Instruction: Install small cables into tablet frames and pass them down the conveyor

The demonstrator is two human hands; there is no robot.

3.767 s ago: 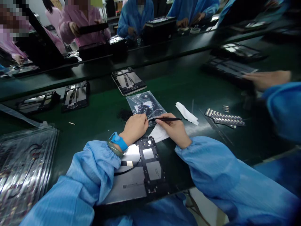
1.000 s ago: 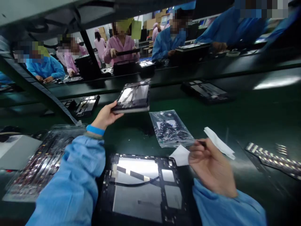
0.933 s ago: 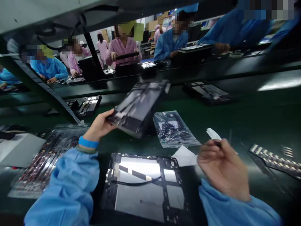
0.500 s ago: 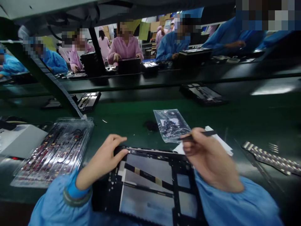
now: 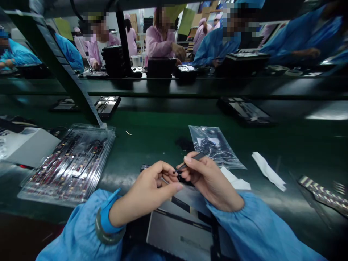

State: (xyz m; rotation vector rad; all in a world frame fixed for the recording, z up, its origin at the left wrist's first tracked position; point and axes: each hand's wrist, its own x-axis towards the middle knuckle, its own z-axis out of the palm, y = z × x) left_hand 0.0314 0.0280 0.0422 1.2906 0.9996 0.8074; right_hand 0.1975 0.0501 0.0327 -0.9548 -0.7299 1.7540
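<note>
Dark tweezers (image 5: 193, 160) are held in my right hand (image 5: 210, 177), their tip pointing left at the fingers of my left hand (image 5: 154, 188). A tiny dark piece (image 5: 174, 172) shows at my left fingertips, which are bent together; it is too small to identify. Both hands are close together above the upper part of an open black tablet-like device (image 5: 179, 232) with grey panels and black strips. My hands hide its upper edge. Behind my right hand lies a clear plastic bag (image 5: 217, 145) with small dark parts.
Stacked clear trays (image 5: 69, 163) of small parts lie left, beside a white box (image 5: 29, 145). White paper pieces (image 5: 268, 170) and a patterned strip (image 5: 323, 192) lie right. More devices (image 5: 247, 110) sit beyond. Several people work across the line.
My left hand has left the device's upper left edge and moved right. My right hand with the tweezers has moved left to meet it. The view has shifted slightly.
</note>
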